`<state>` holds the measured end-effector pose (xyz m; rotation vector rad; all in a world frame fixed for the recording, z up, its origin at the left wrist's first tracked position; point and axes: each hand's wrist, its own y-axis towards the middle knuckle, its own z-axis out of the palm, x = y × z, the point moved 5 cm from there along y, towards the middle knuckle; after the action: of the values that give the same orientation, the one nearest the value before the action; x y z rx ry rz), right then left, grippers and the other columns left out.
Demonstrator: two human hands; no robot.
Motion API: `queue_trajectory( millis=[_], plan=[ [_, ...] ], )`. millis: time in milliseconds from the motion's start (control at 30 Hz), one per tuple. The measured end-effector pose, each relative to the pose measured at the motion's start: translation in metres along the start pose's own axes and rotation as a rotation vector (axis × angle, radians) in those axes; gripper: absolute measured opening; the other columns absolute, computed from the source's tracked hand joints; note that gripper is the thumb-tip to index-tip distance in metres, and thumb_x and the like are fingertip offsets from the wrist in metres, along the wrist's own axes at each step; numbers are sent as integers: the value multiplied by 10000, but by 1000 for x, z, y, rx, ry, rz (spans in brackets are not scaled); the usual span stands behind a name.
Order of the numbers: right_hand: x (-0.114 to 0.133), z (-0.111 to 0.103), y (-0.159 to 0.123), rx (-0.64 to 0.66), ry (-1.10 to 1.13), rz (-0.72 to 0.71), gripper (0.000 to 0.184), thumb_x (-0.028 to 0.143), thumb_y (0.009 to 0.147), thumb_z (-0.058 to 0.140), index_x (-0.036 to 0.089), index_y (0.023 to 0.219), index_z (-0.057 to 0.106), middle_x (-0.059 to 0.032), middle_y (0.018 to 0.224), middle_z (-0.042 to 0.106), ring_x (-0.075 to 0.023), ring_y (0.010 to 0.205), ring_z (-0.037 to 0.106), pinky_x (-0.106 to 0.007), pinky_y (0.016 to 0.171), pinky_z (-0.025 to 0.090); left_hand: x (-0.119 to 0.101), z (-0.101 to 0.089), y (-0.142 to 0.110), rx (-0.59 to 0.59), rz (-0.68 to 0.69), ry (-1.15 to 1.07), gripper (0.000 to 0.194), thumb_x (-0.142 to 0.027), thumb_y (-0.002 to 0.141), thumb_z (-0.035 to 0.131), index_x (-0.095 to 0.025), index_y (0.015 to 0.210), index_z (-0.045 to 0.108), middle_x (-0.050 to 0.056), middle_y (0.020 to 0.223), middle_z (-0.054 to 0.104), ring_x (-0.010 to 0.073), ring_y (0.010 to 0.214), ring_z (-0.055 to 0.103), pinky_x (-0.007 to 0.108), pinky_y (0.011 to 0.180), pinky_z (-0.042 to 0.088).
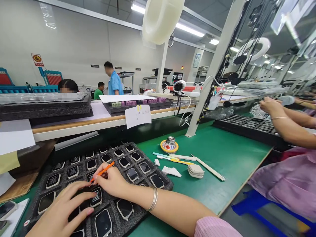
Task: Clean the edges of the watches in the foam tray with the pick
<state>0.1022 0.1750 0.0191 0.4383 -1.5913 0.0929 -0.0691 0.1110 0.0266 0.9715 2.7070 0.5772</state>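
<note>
In the head view, a black foam tray [168,181] lies tilted across the near left of the bench. Several square smartwatches sit in its pockets, a few with lit white text. My right hand [112,181] pinches a thin orange stick-like tool [106,169], its tip pointing down-left among the watches. Beside it my left hand [64,206] spreads its fingers over the tray. One left fingertip rests at a smartwatch [96,198] with text on its screen; I cannot tell whether it presses. Some watches are hidden under my hands.
Right of the tray lie a knife [209,168], a yellow brush-like stick [177,160], a stack of pale pads [196,171] and a metal dispenser [171,142]. A shelf [160,115] runs behind. At right, a co-worker's hands [273,107] hover near another black tray [249,126].
</note>
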Motion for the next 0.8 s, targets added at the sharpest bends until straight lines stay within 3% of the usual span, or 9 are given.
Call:
queue_trajectory(
  millis=[133, 267, 367, 500, 600, 800],
  plan=[
    [8, 2, -4, -30, 2, -12, 113, 147, 854, 648, 218, 791, 587, 53, 677, 635, -136, 685, 670, -256, 705, 536, -20, 14, 17, -17, 7, -9, 334, -539, 923, 570, -397, 1183, 725, 19, 1384, 633, 301, 1278, 591, 461, 1032, 545],
    [10, -5, -3, -58, 31, -16, 123, 122, 867, 610, 212, 787, 587, 45, 687, 638, -134, 711, 676, -256, 728, 540, -17, 17, 11, -72, -6, -39, 373, -552, 933, 541, -385, 1228, 695, 26, 1387, 628, 297, 1262, 600, 438, 1017, 551],
    [3, -7, 0, -45, 68, -7, 104, 216, 885, 630, 208, 792, 584, 37, 681, 641, -131, 681, 666, -258, 700, 538, -13, 10, 7, -91, 38, -40, 405, -530, 899, 617, -371, 1268, 664, 26, 1322, 670, 277, 1208, 637, 386, 1014, 550],
    [-7, -3, -2, -12, 141, 22, 263, 444, 895, 622, 216, 807, 523, 42, 647, 619, -117, 582, 624, -252, 614, 524, -20, 0, 12, 10, 43, -86, 261, -417, 942, 609, -341, 1180, 682, 24, 1210, 705, 220, 1103, 677, 330, 957, 563],
    [-11, -3, -7, 12, 179, 45, 377, 576, 851, 634, 225, 852, 497, 48, 642, 624, -111, 547, 605, -251, 574, 510, -28, -4, 20, 91, 40, -121, 186, -384, 956, 598, -288, 1080, 698, 51, 1106, 704, 244, 1063, 667, 385, 925, 556],
    [-10, -4, -14, 62, 180, 97, 442, 615, 804, 688, 225, 807, 479, 40, 605, 643, -116, 534, 608, -259, 555, 508, -28, -5, 22, 148, -97, -286, 228, -387, 917, 664, -219, 1071, 658, 67, 1085, 690, 229, 1038, 639, 380, 918, 529]
  ],
)
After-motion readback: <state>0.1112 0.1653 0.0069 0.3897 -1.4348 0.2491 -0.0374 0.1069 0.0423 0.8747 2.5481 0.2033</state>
